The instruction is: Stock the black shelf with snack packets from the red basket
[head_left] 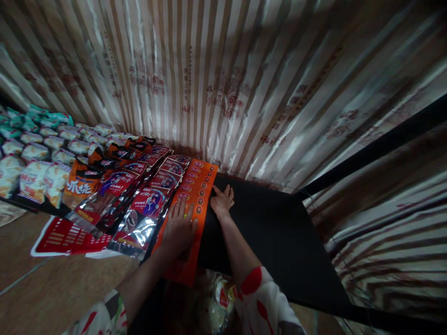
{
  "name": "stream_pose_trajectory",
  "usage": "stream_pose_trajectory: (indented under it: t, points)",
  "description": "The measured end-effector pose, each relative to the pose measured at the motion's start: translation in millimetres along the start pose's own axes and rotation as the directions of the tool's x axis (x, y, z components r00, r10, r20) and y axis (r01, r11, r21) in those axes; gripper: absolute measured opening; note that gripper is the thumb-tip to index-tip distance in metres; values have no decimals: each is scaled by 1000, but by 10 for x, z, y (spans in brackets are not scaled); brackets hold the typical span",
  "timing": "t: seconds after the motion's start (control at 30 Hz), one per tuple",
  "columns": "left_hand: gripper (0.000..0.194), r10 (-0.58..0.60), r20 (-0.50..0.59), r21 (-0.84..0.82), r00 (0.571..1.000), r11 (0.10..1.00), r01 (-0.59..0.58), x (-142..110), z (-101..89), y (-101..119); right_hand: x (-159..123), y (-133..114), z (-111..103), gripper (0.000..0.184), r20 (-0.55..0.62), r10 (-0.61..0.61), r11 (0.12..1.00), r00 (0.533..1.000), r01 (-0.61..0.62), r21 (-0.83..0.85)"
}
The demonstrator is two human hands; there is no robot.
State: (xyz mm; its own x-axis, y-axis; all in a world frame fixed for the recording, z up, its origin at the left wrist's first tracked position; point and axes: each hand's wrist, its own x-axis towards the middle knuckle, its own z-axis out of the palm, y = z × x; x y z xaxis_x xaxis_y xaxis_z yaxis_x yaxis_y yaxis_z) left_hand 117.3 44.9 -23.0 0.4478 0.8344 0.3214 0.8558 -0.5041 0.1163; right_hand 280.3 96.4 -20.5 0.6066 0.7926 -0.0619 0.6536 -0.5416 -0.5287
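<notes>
Orange snack packets (195, 186) lie overlapping in a row on a black shelf (275, 232). My left hand (179, 225) rests flat on the front part of this row, fingers stretched out, with a ring on one finger. Along the row's right edge, near the back, my right hand (222, 201) touches the packets with its fingers spread over the shelf. Beside the orange row on the left lie rows of red and clear snack packets (146, 200). The front orange packet hangs past the shelf's front edge.
Orange and black bags (84, 179) and white bags (37, 177) fill the shelf's left part, with green bags (45, 116) at the far left. Striped printed sheeting (216, 83) hangs behind. A black post (370, 149) rises at the right. A red basket (70, 237) shows below.
</notes>
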Motion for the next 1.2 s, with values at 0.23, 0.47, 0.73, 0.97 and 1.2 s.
stream_pose_trajectory:
  t: [0.23,0.47,0.73,0.97,1.2]
  points:
    - [45,-3,6,5,1000,1000,3,5,-15,4,80,3,24,58,-25,1,1000,1000,-1,-11]
    - [46,-6,15,8,1000,1000,6,7,-25,7,96,31,42,59,0,-48,998,999,48,-34]
    - [46,-13,-4,25,1000,1000,13,-3,-20,10,229,11,-9,62,23,-45,999,999,46,-26]
    - [46,-17,3,21,1000,1000,17,12,-35,19,355,-53,21,57,43,-52,996,998,55,-77]
    - [47,-40,-15,8,999,999,40,2,-28,15,320,4,49,60,-26,-89,995,996,87,-57]
